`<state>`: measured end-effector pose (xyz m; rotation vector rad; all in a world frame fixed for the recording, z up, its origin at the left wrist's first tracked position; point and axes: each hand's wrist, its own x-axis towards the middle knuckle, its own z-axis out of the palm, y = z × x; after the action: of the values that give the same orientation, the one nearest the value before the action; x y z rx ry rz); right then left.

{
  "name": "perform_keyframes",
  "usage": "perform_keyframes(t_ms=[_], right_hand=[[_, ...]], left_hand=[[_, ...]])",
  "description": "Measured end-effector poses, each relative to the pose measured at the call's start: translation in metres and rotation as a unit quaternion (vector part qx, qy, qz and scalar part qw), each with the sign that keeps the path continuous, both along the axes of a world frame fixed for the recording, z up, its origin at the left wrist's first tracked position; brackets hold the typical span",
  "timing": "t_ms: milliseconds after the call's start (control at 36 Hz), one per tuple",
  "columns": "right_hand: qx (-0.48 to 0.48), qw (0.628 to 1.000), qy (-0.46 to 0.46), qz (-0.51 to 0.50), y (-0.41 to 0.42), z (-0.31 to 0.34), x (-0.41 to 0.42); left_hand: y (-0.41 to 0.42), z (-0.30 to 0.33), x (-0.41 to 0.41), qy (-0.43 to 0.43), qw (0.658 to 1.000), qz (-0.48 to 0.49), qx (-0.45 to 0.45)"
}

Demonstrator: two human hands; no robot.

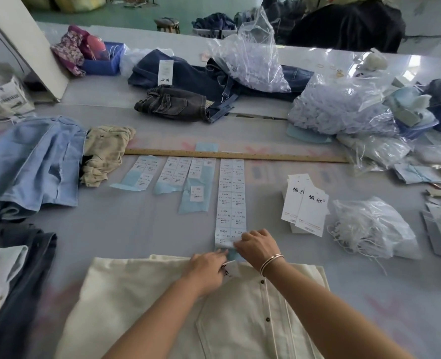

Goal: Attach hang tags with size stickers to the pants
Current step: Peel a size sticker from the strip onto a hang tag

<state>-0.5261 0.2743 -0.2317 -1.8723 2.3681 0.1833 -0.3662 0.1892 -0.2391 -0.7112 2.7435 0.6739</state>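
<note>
Reaching over the cream pants [162, 307] spread at the near edge of the table [126, 224], you had both hands at the bottom end of the long sticker sheet [231, 198]. Your right hand [258, 246], with bangles on the wrist, had its fingers curled down onto the lowest row of size stickers, its grip pinching at the sheet's near end. Your left hand [207, 266] lay just beside it, fingers bent around a white hang tag [229, 268] with dark printed characters, which rested on the waistband of the pants; the tag's far edge was hidden under your hands. A thin white cord [269, 320] ran down the front of the pants past two dark buttons.

Three shorter sticker strips [174, 174] on pale blue backing lay to the left of the long sheet, all just below a wooden ruler [240, 154] set across the table. A stack of hang tags [306, 206] sat to the right, near a clear bag of white strings [369, 229]. Light blue pants [30, 167] lay at the left, dark jeans [180, 81] further back.
</note>
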Motion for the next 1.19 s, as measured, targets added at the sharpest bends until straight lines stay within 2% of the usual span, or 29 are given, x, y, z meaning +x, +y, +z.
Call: perform_keyframes(t_ms=[83,194,361,417,500,556,750,861,1028,1194], right_hand=[[-0.019,0.998,-0.033,-0.056,-0.004,0.001,0.001],[-0.031,0.975,-0.132,-0.174,-0.012,0.004,0.001],[-0.061,0.899,-0.267,-0.342,-0.021,0.008,-0.006],[-0.055,0.917,-0.246,-0.310,-0.018,0.010,-0.011],[-0.009,0.964,-0.204,-0.170,-0.011,0.012,-0.011],[0.027,0.977,-0.185,-0.107,-0.008,0.011,-0.007],[0.000,0.992,-0.103,-0.070,-0.009,0.007,-0.001],[0.024,0.997,-0.069,-0.034,-0.010,0.007,-0.004],[-0.001,0.998,-0.045,-0.052,-0.012,0.006,-0.002],[-0.005,0.976,-0.126,-0.175,-0.023,0.010,0.001]], left_hand=[[0.001,0.003,0.000,0.010,1.000,-0.002,-0.005],[0.002,0.007,-0.001,0.003,1.000,-0.009,-0.012],[0.003,0.009,0.002,-0.020,0.999,-0.023,-0.021],[0.003,0.010,0.002,-0.021,0.999,-0.025,-0.021],[0.004,0.012,0.002,-0.016,0.999,-0.023,-0.016],[0.004,0.013,0.001,-0.015,1.000,-0.022,-0.015],[0.005,0.015,0.002,-0.021,1.000,-0.021,-0.008],[0.004,0.016,0.002,-0.024,0.999,-0.022,-0.005],[0.003,0.017,0.001,-0.026,0.999,-0.027,0.004],[0.002,0.016,0.001,-0.035,0.999,-0.041,-0.002]])
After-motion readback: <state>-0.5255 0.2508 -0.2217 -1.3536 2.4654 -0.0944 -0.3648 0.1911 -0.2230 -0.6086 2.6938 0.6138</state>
